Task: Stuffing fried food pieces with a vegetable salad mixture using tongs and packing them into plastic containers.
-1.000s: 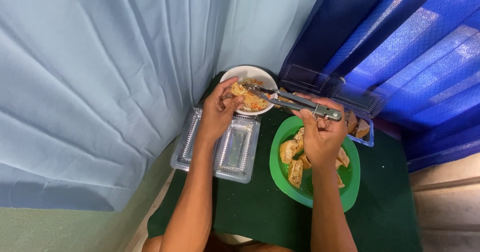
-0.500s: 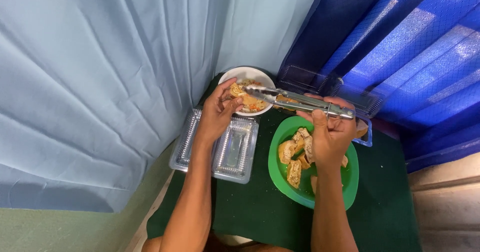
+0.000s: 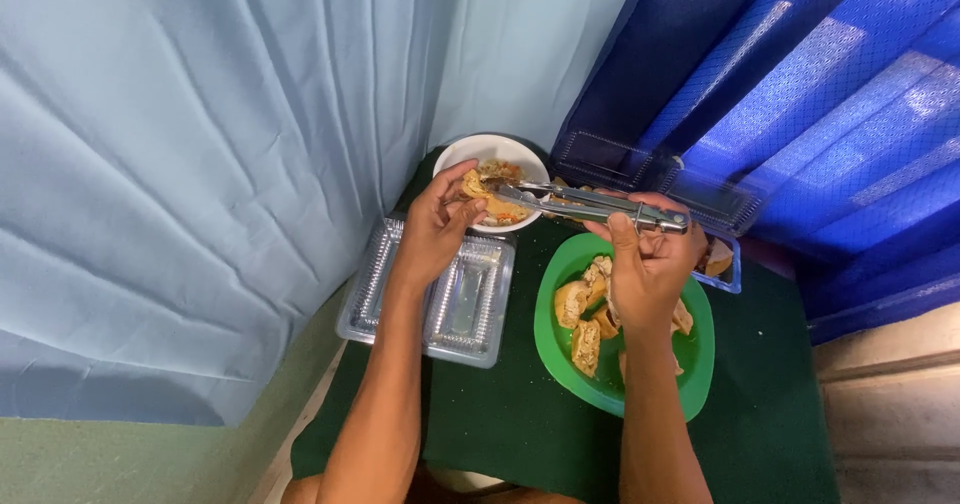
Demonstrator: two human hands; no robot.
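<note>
Metal tongs (image 3: 590,204) are gripped in the right hand (image 3: 648,269), tips reaching into the white bowl (image 3: 492,154). There a piece of food (image 3: 478,190) is pinched and steadied by the left hand (image 3: 435,226), above the green-clothed desk (image 3: 500,424).

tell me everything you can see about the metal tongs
The metal tongs are long, slim and silvery, with two arms joined at a hinged end near the right hand, which grips them there. They lie nearly level, pointing left across the green plate's far edge toward the white bowl. Their tips sit close together over the food in the bowl, beside the left hand's fingers. Whether they pinch the food is unclear.
</note>
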